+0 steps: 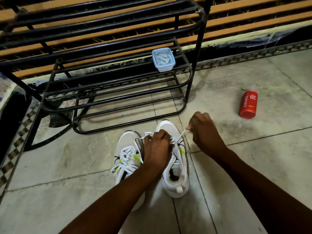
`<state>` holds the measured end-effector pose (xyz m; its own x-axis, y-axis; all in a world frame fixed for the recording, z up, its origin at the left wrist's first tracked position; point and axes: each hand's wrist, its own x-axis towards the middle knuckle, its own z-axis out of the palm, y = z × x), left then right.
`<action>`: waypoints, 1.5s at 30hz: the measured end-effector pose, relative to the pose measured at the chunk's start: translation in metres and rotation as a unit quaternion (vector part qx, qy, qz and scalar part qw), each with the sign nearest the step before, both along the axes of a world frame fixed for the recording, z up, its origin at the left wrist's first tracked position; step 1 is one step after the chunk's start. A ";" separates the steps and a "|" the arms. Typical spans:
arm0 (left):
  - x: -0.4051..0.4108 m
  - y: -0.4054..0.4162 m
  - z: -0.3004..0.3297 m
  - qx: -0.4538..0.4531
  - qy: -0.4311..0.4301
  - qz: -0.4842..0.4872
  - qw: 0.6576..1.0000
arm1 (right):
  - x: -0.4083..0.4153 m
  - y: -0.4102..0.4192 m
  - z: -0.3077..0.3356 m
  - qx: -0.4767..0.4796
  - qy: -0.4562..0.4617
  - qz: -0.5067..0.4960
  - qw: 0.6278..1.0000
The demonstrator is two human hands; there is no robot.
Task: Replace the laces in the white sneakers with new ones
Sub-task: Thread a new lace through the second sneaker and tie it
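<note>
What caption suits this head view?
Left hand steadies right sneaker; right hand pulls its lace.

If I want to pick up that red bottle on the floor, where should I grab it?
Probably around the middle of the red bottle, reaching down from above. It lies on its side on the floor tiles, alone, so fingers can likely wrap its round body across the short way.

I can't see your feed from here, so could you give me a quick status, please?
Left hand grips right sneaker at the eyelets. Right hand pinches lace end, pulled taut. Left sneaker laced. Nothing obstructing.
</note>
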<state>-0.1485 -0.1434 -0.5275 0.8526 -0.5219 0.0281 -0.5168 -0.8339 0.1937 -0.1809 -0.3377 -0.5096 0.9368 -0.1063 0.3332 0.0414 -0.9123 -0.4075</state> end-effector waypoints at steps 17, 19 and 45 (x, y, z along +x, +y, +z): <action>0.001 0.000 -0.001 0.011 0.004 0.000 1.000 | -0.010 0.002 0.011 0.051 0.011 0.084 0.995; 0.001 0.001 -0.002 0.008 0.003 0.000 1.000 | -0.011 0.004 0.018 0.171 -0.084 -0.028 0.981; 0.003 0.001 -0.004 0.023 -0.015 -0.003 1.000 | -0.026 0.014 0.066 0.056 -0.036 0.048 0.997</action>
